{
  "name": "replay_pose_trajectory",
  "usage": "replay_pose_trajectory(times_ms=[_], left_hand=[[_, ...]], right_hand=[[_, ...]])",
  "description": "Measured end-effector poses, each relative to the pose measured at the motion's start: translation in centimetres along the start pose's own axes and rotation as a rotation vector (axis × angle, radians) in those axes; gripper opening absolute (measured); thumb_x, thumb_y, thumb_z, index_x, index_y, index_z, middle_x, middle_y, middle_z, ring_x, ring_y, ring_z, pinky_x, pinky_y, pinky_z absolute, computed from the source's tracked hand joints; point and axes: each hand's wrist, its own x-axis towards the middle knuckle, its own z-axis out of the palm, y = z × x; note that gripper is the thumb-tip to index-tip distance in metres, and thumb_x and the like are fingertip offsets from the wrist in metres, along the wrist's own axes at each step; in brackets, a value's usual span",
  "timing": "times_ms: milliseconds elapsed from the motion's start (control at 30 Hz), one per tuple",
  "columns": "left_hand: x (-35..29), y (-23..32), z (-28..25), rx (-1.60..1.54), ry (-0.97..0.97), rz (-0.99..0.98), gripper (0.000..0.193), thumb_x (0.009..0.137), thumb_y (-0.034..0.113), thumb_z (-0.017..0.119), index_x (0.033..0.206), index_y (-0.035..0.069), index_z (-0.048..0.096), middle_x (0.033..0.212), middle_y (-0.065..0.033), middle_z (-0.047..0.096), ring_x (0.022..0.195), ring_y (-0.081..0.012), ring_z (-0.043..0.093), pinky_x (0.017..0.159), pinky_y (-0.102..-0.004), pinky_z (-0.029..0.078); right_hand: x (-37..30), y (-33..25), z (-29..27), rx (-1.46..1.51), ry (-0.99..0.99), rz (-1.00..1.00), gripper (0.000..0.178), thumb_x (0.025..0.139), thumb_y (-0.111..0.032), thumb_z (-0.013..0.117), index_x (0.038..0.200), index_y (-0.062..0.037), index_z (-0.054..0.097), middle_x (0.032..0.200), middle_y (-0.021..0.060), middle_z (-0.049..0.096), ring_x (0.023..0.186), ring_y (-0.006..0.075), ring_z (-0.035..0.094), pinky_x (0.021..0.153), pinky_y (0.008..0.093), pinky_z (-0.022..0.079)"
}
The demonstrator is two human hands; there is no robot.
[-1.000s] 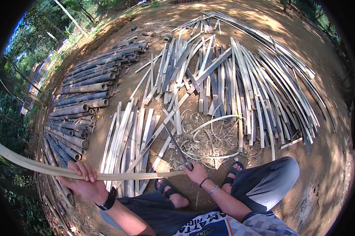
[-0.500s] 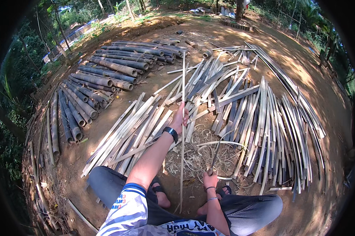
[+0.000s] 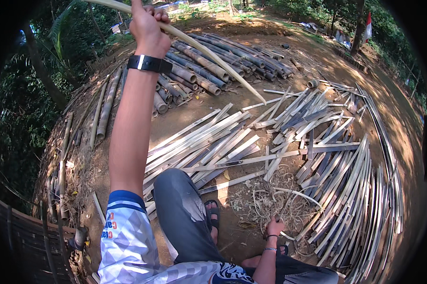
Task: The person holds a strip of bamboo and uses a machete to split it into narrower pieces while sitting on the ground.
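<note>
My left hand point(image 3: 148, 32), a dark watch at its wrist, is raised at the upper left, its fingers wrapped round a long pale bamboo strip point(image 3: 213, 56). The strip slants down to the right, its lower end above the ground near the loose strips. Low at the right of centre, my right hand point(image 3: 274, 227) is closed round a knife point(image 3: 283, 207), whose dark narrow blade points forward over a heap of curly shavings point(image 3: 256, 201). Against the shavings the blade is hard to make out. The strip and the knife are apart.
Split bamboo strips lie in a left pile point(image 3: 194, 137), a middle pile point(image 3: 298, 113) and a right pile point(image 3: 351, 199). Uncut bamboo poles point(image 3: 209, 66) are stacked beyond. Long thin strips point(image 3: 386, 142) line the right side. A bamboo fence point(image 3: 29, 236) stands at lower left.
My left hand has swung up and to the left with the strip, which was upright between my feet. My right hand stays low with the knife. The view has turned left.
</note>
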Motion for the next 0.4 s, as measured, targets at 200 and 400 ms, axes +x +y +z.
replay_pose_trajectory(times_ms=[200, 400], left_hand=[[-9.6, -1.4, -25.8, 0.034, 0.519, -0.417, 0.058, 0.098, 0.055, 0.027, 0.100, 0.004, 0.055, 0.102, -0.0178, 0.054, 0.100, -0.0348, 0.053, 0.096, -0.0490, 0.042], [-22.5, -7.8, -46.2, -0.157, 0.858, -0.602, 0.060, 0.099, 0.050, 0.026, 0.114, -0.002, 0.053, 0.114, -0.0221, 0.053, 0.104, -0.0357, 0.055, 0.093, -0.0445, 0.047]], right_hand=[[-0.6, 0.4, 0.0, -0.121, 0.052, -0.103, 0.028, 0.080, -0.022, 0.065, 0.081, 0.0036, 0.056, 0.065, 0.0125, 0.059, 0.055, 0.0244, 0.058, 0.056, 0.0384, 0.047], [-3.1, -0.9, -0.6, -0.584, 0.071, 0.115, 0.053, 0.077, -0.045, 0.069, 0.107, -0.0017, 0.064, 0.093, 0.0220, 0.068, 0.087, 0.0363, 0.066, 0.082, 0.0491, 0.048]])
